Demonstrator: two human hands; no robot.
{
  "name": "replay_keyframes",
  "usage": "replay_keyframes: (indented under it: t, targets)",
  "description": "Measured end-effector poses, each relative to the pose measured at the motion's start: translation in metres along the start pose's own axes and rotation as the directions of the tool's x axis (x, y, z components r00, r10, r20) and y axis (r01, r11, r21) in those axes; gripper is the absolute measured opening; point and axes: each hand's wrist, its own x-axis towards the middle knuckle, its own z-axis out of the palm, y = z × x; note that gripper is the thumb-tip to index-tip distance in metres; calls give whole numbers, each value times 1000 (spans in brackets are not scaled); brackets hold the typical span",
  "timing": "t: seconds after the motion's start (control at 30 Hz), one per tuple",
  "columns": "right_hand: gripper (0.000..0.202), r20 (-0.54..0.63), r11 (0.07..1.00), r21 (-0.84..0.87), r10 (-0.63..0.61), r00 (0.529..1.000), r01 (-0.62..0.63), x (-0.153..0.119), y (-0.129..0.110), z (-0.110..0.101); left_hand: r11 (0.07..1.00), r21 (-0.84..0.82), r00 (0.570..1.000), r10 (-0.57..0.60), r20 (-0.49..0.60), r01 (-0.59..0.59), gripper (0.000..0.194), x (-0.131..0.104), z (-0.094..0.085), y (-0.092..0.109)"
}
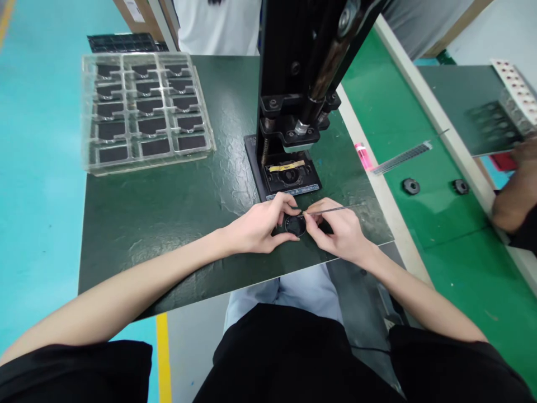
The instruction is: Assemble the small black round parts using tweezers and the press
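A small round black part (295,225) lies near the front edge of the dark green table (176,224). My left hand (264,225) curves around its left side, thumb and fingers gripping its rim. On the other side, my right hand (335,228) pinches a thin grey rod-like tool (335,209), whose inner end meets the top of the round part. Just beyond my hands stands a black press (293,112), with a yellow strip (287,166) and a round recess on its base.
A clear tray (146,112) of black pieces sits at the back left. On the green conveyor (428,212) to the right are two black round parts (411,186) and a mesh-like strip (403,158). Another person's arm (515,196) is at the far right.
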Motion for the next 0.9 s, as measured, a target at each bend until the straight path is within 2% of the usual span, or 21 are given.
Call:
replay_keyframes:
  t: [0.2, 0.4, 0.5, 0.63, 0.7, 0.8, 0.9]
  targets:
    - [14, 9, 1000, 16, 26, 1000, -26, 2, -5, 5, 1000, 4, 1000, -18, -15, 18, 55, 0, 1, 0]
    - [17, -12, 1000, -6, -4, 1000, 4, 5, -9, 8, 999, -24, 999, -35, -25, 34, 57, 1, 3, 0]
    - [16, -21, 999, 3, 36, 999, -36, 4, -7, 5, 998, -23, 999, -53, -15, 52, 56, 2, 2, 1]
    - [12, -40, 986, 115, 127, 991, -122, -1, -6, 4, 998, -16, 998, -66, -4, 66, 56, 4, 1, 2]
    - [11, -102, 954, 209, 239, 966, -214, -2, -6, 1, 997, -9, 997, -76, -2, 76, 56, 4, 0, 2]
    - [16, -232, 884, 327, 417, 879, -333, 0, -7, -15, 996, -5, 996, -91, -2, 91, 55, 3, 0, 2]
    - [14, -427, 896, 293, 436, 792, -335, -5, -6, -45, 997, -4, 997, -71, -6, 71, 55, 2, 0, 2]
